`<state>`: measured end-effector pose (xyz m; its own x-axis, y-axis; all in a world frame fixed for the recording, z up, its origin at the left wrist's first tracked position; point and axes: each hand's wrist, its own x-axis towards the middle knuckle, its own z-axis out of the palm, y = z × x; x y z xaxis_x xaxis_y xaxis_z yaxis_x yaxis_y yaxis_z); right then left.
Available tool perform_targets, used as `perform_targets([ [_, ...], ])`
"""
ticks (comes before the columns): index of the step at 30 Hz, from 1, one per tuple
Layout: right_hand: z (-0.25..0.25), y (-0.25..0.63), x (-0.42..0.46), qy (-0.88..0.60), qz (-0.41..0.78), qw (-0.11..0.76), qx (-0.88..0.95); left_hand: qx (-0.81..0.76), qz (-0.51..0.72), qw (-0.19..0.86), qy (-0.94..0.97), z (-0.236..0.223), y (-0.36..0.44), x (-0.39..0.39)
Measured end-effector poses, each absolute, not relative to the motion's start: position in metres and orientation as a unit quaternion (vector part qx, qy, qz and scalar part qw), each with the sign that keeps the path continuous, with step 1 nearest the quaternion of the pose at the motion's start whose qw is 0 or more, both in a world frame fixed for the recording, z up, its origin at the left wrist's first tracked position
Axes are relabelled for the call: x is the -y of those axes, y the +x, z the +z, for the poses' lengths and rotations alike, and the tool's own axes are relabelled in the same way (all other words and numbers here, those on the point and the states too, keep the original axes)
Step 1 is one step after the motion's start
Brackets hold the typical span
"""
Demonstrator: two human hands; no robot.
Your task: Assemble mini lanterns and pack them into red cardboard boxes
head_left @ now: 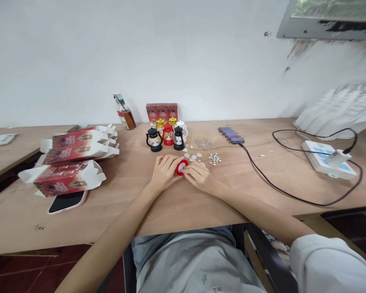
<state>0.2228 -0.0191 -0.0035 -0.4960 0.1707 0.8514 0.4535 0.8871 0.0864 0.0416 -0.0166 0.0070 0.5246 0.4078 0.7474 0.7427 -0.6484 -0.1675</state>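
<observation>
My left hand [164,171] is wrapped round a small red lantern [177,171], tipped so that its round underside with a white centre faces me. The fingertips of my right hand [199,176] are pinched together at the edge of that underside; whatever they hold, if anything, is too small to make out. Just beyond my hands lie small white plastic pieces [192,157] and a scatter of button cells [214,158]. Behind these is a loose pile of little metal parts [203,143]. Several finished-looking lanterns stand upright, among them a black one [154,140] and a red one [168,135].
Red printed boxes [61,179] with open flaps lie at the left, over a phone [67,202]. A bottle [125,116] and upright red boxes [162,112] stand by the wall. Rightward are a pixelated device [231,135], black cable [262,179], power strip [326,160] and white bags [332,110].
</observation>
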Motion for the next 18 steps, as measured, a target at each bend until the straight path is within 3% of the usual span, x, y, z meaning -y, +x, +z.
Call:
perform_targets([
  [18,-0.006,0.2239,0.0132,-0.21,-0.044,0.497,0.841,0.341,-0.347,0.275,-0.829,0.0086,0.0428,0.0175],
])
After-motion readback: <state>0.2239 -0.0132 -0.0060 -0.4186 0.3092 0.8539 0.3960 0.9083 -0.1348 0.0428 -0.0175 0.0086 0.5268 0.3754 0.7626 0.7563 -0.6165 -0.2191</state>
